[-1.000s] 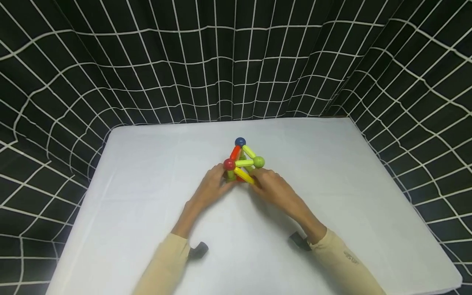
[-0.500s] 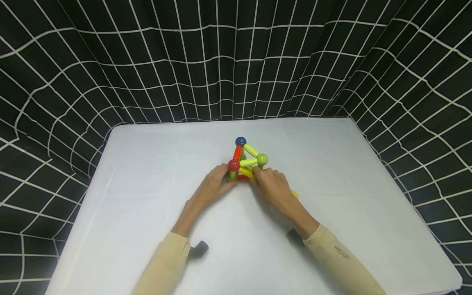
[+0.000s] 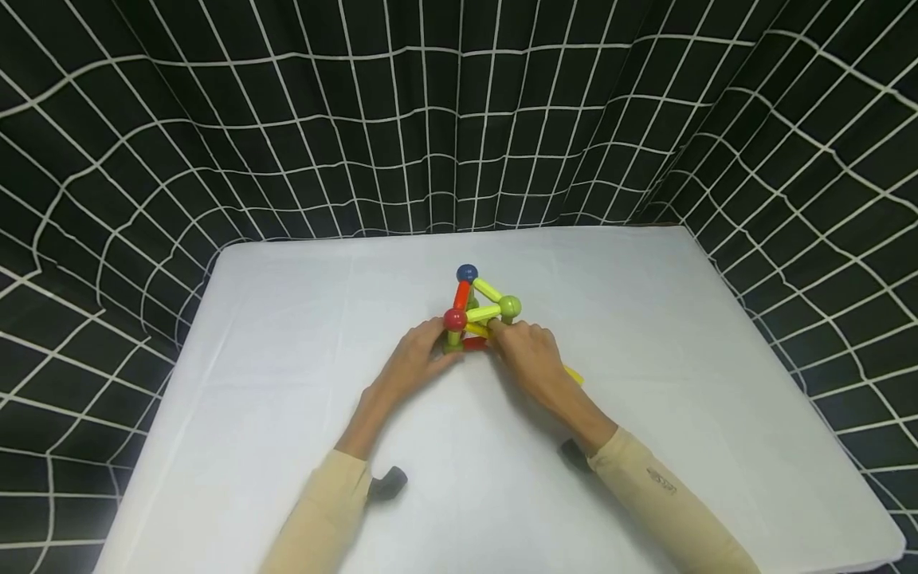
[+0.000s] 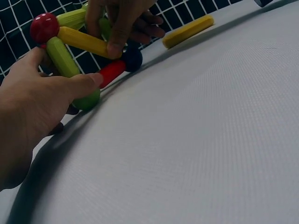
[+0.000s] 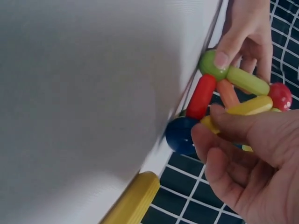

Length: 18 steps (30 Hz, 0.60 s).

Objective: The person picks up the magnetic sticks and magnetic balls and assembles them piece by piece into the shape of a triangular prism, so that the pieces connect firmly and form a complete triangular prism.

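A frame of coloured sticks and balls stands on the table, with a red ball (image 3: 455, 320), a blue ball (image 3: 467, 273) and a green ball (image 3: 510, 306) on top. My left hand (image 3: 409, 359) grips its left corner, thumb against a lower green ball (image 5: 213, 64) where a red stick (image 5: 201, 96) joins. My right hand (image 3: 531, 359) pinches a yellow stick (image 4: 83, 42) that slants down from the red ball. The stick's lower end is beside a lower blue ball (image 5: 181, 135); fingers partly hide whether they touch.
A loose yellow stick (image 4: 188, 31) lies on the white table (image 3: 287, 319), just right of the right hand. Black curtains with a white grid (image 3: 430, 119) surround the table at the back and sides.
The yellow stick's right end has come down with my right hand, which shifted slightly. The frame has turned and moved a little right. The loose yellow stick now shows beyond the right hand.
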Each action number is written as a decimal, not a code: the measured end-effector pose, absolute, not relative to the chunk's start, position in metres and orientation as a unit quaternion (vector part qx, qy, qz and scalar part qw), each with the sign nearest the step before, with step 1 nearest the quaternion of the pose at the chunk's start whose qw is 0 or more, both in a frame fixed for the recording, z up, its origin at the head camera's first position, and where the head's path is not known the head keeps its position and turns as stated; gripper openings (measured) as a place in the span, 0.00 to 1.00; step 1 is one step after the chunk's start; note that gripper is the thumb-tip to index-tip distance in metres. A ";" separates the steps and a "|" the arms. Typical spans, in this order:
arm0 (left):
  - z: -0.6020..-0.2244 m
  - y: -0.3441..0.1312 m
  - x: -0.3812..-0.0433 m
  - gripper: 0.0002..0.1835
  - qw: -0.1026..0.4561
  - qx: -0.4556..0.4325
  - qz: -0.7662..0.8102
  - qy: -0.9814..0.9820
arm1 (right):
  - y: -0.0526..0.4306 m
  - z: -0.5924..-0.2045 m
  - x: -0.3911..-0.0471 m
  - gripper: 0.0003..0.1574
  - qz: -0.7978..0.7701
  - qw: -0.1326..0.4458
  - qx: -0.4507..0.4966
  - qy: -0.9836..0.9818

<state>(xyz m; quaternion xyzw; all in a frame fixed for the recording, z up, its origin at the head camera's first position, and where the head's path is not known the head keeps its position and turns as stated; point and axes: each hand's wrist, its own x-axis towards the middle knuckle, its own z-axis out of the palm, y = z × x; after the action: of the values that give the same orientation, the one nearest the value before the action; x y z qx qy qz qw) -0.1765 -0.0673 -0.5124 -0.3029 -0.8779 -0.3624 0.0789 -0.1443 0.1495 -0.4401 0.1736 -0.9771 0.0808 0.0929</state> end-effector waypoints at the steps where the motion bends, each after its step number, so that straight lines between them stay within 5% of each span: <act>1: -0.512 -0.067 -0.177 0.30 0.079 -0.302 -0.364 -0.878 | 0.150 -0.440 -0.145 0.09 0.080 0.090 0.176 -0.977; 13: -0.509 -0.069 -0.178 0.20 0.085 -0.168 -0.428 -0.884 | 0.194 -0.426 -0.149 0.12 0.320 -0.009 0.156 -0.934; 18: -0.513 -0.072 -0.179 0.26 0.063 -0.159 -0.458 -0.872 | 0.193 -0.436 -0.155 0.35 0.384 -0.134 0.207 -0.890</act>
<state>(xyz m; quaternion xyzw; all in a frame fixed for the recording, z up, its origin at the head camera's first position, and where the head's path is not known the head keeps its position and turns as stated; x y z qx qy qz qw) -0.1792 -0.0718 -0.5128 -0.1594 -0.8721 -0.4585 0.0626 -0.1548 0.1930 -0.4358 0.2066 -0.8901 0.3835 -0.1338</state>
